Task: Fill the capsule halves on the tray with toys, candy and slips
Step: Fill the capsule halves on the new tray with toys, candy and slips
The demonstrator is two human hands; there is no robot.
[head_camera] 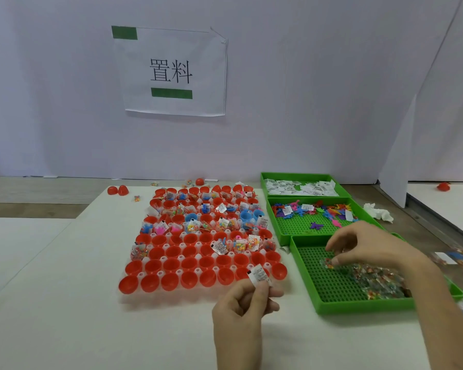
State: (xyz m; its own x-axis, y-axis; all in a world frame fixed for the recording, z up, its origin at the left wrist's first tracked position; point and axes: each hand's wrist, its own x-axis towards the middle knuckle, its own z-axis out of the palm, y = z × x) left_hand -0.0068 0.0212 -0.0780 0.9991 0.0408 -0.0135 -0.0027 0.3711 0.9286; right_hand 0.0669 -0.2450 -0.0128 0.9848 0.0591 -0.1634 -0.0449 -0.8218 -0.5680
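Slip (pixel 259 274) pinched in left hand (pixel 241 305), candy packet (pixel 328 262) pinched by right hand (pixel 369 247)

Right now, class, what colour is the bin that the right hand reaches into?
Green. The bin shows best in the head view.

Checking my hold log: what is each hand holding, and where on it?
The left hand pinches a slip by its lower end. The right hand pinches a candy packet by its edge, in the nearest bin.
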